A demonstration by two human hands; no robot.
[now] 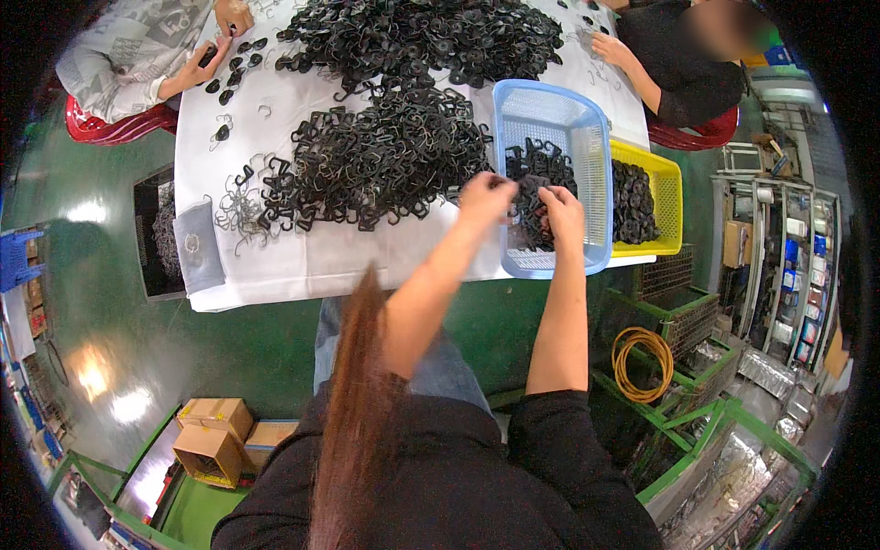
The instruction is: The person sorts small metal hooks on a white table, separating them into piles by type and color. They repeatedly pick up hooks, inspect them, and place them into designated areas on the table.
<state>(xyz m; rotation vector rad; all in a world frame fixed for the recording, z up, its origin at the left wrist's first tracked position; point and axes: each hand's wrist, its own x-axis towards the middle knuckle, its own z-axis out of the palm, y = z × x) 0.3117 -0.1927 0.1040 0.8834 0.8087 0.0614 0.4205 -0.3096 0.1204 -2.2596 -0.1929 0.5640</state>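
Note:
Both my hands are at the blue plastic basket on the table's right side. Black plastic hook-shaped parts lie inside it. My right hand is over the basket, fingers closed on a black plastic part. At the basket's left wall, my left hand reaches toward the same part; motion smears its fingers, so their grip cannot be made out. Left of the basket spreads a big heap of black plastic hooks with metal wires among them.
A yellow basket of round black parts stands right of the blue one. Another heap of round black parts fills the far table. Loose wire hooks lie left, near a grey packet. Two people work at the far sides.

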